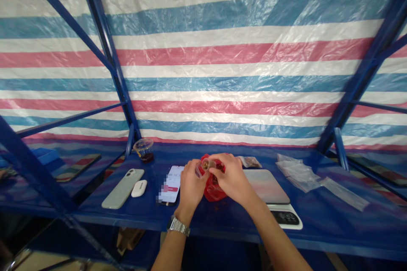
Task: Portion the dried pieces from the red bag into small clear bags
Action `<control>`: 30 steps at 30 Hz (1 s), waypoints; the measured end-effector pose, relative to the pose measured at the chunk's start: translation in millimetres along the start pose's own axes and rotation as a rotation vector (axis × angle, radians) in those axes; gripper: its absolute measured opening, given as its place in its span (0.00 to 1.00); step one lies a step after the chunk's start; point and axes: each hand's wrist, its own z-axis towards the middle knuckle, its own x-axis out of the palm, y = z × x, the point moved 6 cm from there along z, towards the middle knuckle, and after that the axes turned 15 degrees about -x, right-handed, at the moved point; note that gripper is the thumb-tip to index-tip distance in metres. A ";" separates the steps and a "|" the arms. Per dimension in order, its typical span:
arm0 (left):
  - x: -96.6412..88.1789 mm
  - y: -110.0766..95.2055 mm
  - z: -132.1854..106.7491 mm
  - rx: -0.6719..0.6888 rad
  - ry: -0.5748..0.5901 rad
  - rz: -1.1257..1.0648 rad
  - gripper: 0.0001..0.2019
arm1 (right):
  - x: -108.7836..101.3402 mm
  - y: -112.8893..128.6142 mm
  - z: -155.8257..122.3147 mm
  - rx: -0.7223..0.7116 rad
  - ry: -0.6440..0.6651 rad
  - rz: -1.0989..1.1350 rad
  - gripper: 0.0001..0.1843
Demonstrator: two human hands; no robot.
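My left hand point(190, 187), with a metal wristwatch point(178, 226) on its wrist, and my right hand point(230, 179) meet over the blue shelf top point(330, 216). Between them they hold a small clear plastic container point(205, 166) with brown bits inside. A red plastic bag point(215, 190) lies under both hands, partly hidden by them. Just right of my right hand stands a flat digital scale point(267, 186). A smartphone point(171, 184) lies lit beside my left hand, with its screen pixelated in part.
A grey-cased phone point(122, 188), a white earbud case point(139, 188) and a clear cup of dark liquid point(143, 150) stand to the left. Clear plastic bags point(299, 173) and a small packet point(251, 161) lie right. Blue metal uprights point(359, 84) and a striped tarp point(203, 63) close off the back.
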 end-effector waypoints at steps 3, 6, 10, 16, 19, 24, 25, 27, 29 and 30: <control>4.0 -2.1 -2.4 0.023 0.028 0.039 0.07 | 4.3 16.6 0.2 -0.104 0.066 -0.197 0.14; 7.0 -2.2 -3.9 0.028 0.047 0.074 0.07 | 10.1 26.4 1.8 -0.214 0.125 -0.281 0.16; 8.8 2.4 -3.9 0.006 0.064 0.050 0.07 | 15.1 31.1 3.4 -0.270 0.152 -0.303 0.16; 8.8 7.5 -1.5 0.015 0.035 0.006 0.08 | 17.4 27.3 1.5 -0.232 0.091 -0.267 0.15; 7.8 6.6 -0.6 0.018 0.018 -0.010 0.04 | 8.5 20.1 2.5 -0.196 0.032 -0.226 0.16; 3.4 16.5 -0.6 -0.126 -0.010 -0.079 0.06 | -13.2 -17.3 -0.9 0.008 0.028 -0.350 0.16; 2.3 20.0 -1.0 -0.169 -0.016 -0.083 0.06 | -11.1 -25.7 -3.0 0.038 0.089 -0.376 0.15; 0.5 26.3 -2.2 -0.243 -0.025 -0.080 0.07 | -0.2 -38.3 -7.4 0.060 0.223 -0.394 0.14; 0.5 30.9 -3.0 -0.298 -0.016 -0.081 0.08 | 12.3 -44.2 -9.9 0.061 0.299 -0.413 0.15; 1.7 32.7 -2.9 -0.319 -0.004 -0.087 0.09 | 17.2 -45.3 -9.9 0.066 0.309 -0.440 0.16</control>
